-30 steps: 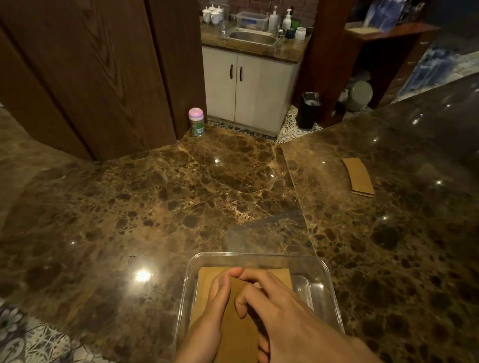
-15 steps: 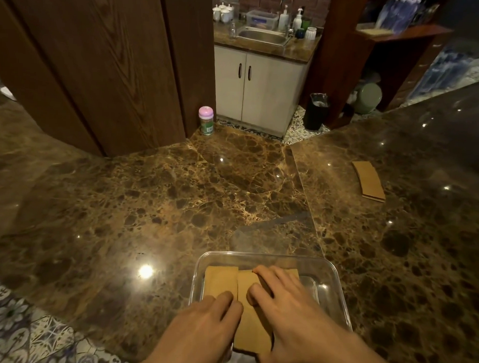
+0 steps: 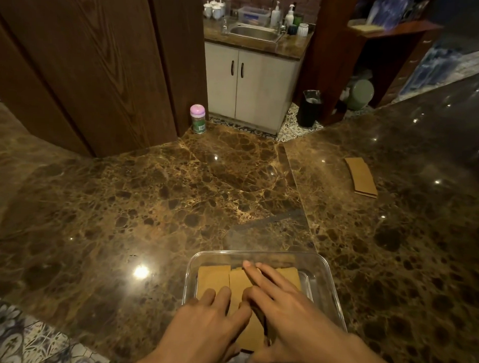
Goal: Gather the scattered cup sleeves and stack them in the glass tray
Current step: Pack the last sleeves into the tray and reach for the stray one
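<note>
Both hands are now lying flat and unclenched, the left hand [image 3: 209, 327] having slid off beside the right hand [image 3: 288, 308], pressing the cup sleeves [image 3: 213, 278] beneath them level inside the glass tray [image 3: 335, 296], while a stray sleeve [image 3: 360, 177] is waiting well beyond the right fingertips.

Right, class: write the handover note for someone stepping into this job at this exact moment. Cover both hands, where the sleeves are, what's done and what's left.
Left hand: open, flat on the sleeves in the tray, holding nothing.
Right hand: open, fingers spread across the same sleeves, pressing them down.
Glass tray: on the marble counter, straight ahead; several brown sleeves lie inside, not neatly squared.
Loose sleeves: a small pile on the counter, far right.
Done: most sleeves are in the tray.
Left: fetch that pile, add it, straighten the stack.
</note>
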Demonstrator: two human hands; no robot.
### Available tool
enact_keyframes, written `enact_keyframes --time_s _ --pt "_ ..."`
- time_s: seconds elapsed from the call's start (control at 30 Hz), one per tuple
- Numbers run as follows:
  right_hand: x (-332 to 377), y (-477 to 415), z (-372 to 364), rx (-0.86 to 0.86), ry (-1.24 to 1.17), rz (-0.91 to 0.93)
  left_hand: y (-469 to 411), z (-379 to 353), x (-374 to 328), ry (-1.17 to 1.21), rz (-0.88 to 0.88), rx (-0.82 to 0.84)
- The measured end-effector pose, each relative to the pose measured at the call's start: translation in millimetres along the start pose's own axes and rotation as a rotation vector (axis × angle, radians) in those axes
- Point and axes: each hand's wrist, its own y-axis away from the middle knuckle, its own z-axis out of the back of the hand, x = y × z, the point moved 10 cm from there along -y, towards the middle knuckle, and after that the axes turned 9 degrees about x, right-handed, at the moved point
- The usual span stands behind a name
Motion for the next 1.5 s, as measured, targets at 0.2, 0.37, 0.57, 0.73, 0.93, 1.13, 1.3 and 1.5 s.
enact_keyframes --time_s 0.2,0.37,0.57,0.73,0.93,1.13,1.3,1.5 --pt "-18 21 3 0.095 -0.031 -0.153 -3 -6 3 0.012 -0.013 -0.034" --pt "-29 28 -5 0.277 0.006 -0.322 -13 -14 -5 -0.045 -0.107 0.044" --pt "-42 34 -14 0.336 0.015 -0.486 -18 -17 -13 -0.003 -0.146 0.067" --pt "-40 28 -15 0.269 -0.109 -0.471 -20 -23 -11 -0.036 -0.133 0.113" --pt "-45 44 -4 0.104 -0.246 -0.483 -20 -18 -10 -0.062 -0.132 0.105" --pt "-49 39 -5 0.158 -0.239 -0.526 -24 -18 -12 -0.033 -0.117 0.148" --pt "-50 35 -9 0.178 -0.191 -0.538 -23 -20 -15 0.000 -0.129 0.129" --pt "-50 36 -7 0.135 -0.231 -0.549 -21 -21 -17 0.055 -0.156 0.133"
